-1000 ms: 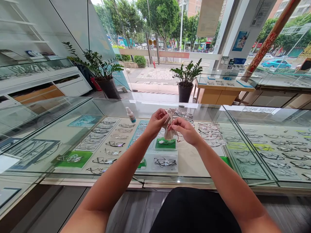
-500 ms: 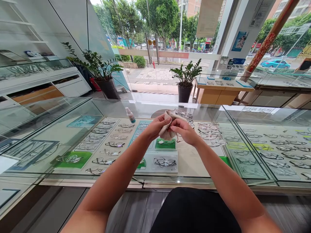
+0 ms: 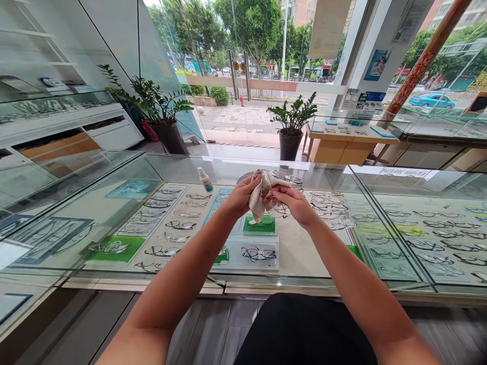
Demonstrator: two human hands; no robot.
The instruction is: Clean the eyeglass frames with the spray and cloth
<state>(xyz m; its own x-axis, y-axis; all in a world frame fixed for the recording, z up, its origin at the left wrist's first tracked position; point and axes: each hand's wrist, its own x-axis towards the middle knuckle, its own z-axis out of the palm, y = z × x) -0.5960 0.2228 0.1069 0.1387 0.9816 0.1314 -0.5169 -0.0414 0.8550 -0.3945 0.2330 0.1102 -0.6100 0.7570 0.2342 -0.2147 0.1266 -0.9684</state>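
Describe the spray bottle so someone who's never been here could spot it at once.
Find the long glass counter holding rows of eyeglass frames, in front of the person. Toward its far edge, left of the person's left hand, stands a small spray bottle. Unlike the frames near it, it is upright and white, with teal at its base.

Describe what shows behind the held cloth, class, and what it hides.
Past the upper-right edge of the cloth, eyeglasses show; past its lower edge, a green card. Anything directly behind the cloth is covered, so it cannot be told.
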